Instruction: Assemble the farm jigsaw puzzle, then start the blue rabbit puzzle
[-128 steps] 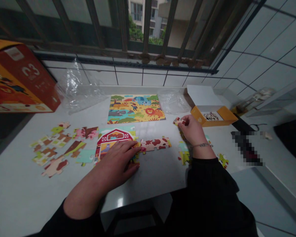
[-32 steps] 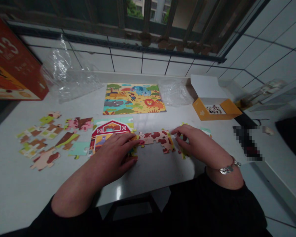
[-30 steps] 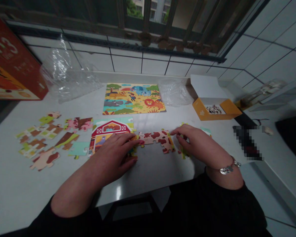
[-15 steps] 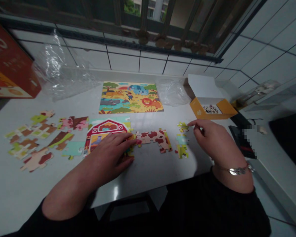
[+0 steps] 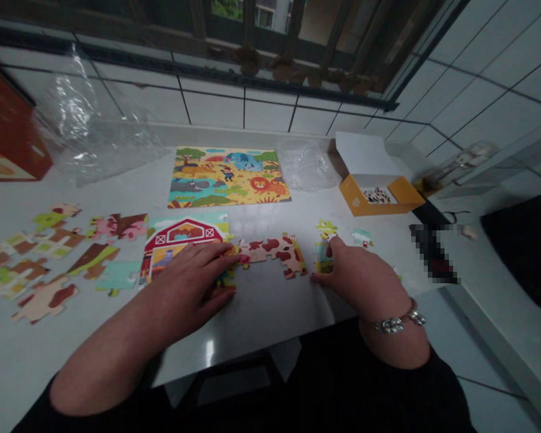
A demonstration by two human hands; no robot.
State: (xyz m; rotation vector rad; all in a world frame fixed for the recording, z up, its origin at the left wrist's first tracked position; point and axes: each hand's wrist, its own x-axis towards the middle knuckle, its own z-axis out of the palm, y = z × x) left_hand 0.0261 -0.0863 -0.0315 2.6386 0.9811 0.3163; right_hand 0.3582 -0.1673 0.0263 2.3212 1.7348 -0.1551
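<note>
My left hand (image 5: 196,267) lies flat with stretched fingers over the lower right of a partly joined barn puzzle (image 5: 184,231), hiding part of it. Its fingertips reach the edge of a joined cow section (image 5: 265,248), white with brown patches, which extends to the right. On the right, my right hand (image 5: 358,264) has thumb and forefinger around the sides of a green puzzle piece (image 5: 323,257), partly covered by the fingers. Just above that piece lies a yellow-green piece (image 5: 327,227). A pale blue piece (image 5: 361,236) is beyond my right knuckles.
Several loose puzzle pieces (image 5: 47,297) spread over the left of the white table. Behind are an animal picture board (image 5: 228,177), clear plastic wrap (image 5: 306,165) and an open yellow box (image 5: 379,201) with pieces inside. An orange box (image 5: 13,144) stands far left.
My right hand has moved left and down from the yellow-green piece to the green piece below it. My left hand stays on the barn puzzle. The view has shifted slightly right.
</note>
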